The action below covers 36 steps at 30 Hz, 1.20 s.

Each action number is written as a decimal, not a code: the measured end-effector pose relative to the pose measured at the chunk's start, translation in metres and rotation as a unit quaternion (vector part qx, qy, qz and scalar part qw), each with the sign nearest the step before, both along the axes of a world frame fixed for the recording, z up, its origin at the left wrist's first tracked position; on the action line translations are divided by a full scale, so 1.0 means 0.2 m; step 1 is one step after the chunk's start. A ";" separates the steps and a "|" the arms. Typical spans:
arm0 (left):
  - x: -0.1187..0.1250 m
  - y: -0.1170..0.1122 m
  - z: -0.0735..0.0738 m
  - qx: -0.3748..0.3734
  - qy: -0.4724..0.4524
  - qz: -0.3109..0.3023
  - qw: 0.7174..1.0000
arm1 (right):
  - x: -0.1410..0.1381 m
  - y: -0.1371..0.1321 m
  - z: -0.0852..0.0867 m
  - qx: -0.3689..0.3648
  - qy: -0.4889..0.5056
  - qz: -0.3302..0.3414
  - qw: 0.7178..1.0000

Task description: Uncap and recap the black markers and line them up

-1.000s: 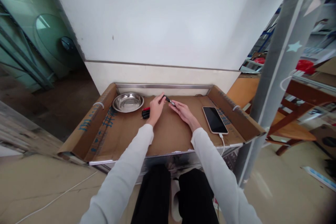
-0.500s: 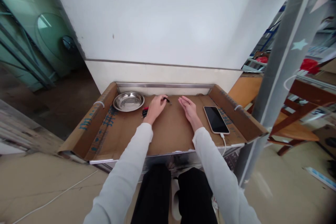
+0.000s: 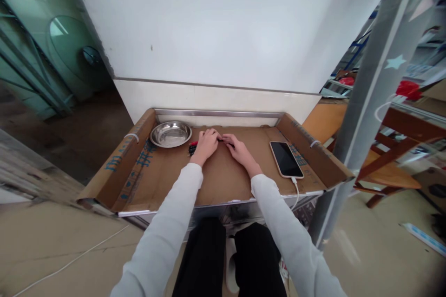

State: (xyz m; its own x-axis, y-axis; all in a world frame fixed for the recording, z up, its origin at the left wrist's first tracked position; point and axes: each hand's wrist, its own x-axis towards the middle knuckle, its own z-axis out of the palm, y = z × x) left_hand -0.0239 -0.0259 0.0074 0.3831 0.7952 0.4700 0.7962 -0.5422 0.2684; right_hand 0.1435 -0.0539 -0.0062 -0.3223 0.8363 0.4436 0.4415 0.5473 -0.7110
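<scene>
Though close together, left hand (image 3: pixel 206 143) and right hand (image 3: pixel 238 149) tight on dark piece (image 3: pixel 231 144), bare cardboard (image 3: pixel 223 181) toward front edge (image 3: pixel 223 203).

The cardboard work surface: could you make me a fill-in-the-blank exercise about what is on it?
1. From the person's viewpoint, the metal bowl stands to the ____ of the phone.
2. The cable plugged into the phone is coloured ____.
3. Between metal bowl and phone, the left hand is nearer the ____.
Missing words: left; white; metal bowl.

Single head view, facing forward and down.
</scene>
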 end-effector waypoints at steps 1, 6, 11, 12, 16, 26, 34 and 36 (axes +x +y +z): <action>0.00 0.00 0.00 -0.005 -0.007 0.007 1.000 | 0.00 0.00 0.00 -0.002 -0.011 0.009 1.000; -0.02 0.00 0.01 -0.048 -0.010 -0.037 0.998 | 0.04 -0.01 0.02 0.034 -0.048 -0.024 0.998; -0.02 0.00 -0.01 -0.037 0.008 -0.058 0.998 | 0.09 -0.02 0.02 0.053 -0.068 -0.092 0.992; -0.01 0.00 -0.01 -0.034 0.014 -0.057 0.998 | 0.10 -0.02 0.02 0.046 -0.065 -0.089 0.993; 0.00 0.00 -0.01 -0.030 0.028 -0.062 0.997 | 0.12 0.00 -0.01 0.029 -0.055 -0.073 0.995; 0.05 -0.03 -0.01 0.029 0.040 0.049 0.998 | 0.05 0.06 -0.04 0.102 -0.125 -0.113 0.980; 0.03 -0.04 0.02 0.049 0.022 0.073 0.996 | 0.03 0.06 -0.02 0.115 -0.141 -0.180 0.967; 0.02 -0.03 0.02 0.060 0.007 0.089 0.994 | 0.02 0.04 -0.01 0.119 -0.134 -0.162 0.970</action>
State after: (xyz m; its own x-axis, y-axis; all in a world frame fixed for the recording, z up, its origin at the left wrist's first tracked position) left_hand -0.0193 -0.0321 0.0123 0.2490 0.7896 0.5609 0.8856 -0.4200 0.1981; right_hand 0.1478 -0.0468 -0.0075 -0.1891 0.7976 0.5727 0.7695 0.4827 -0.4182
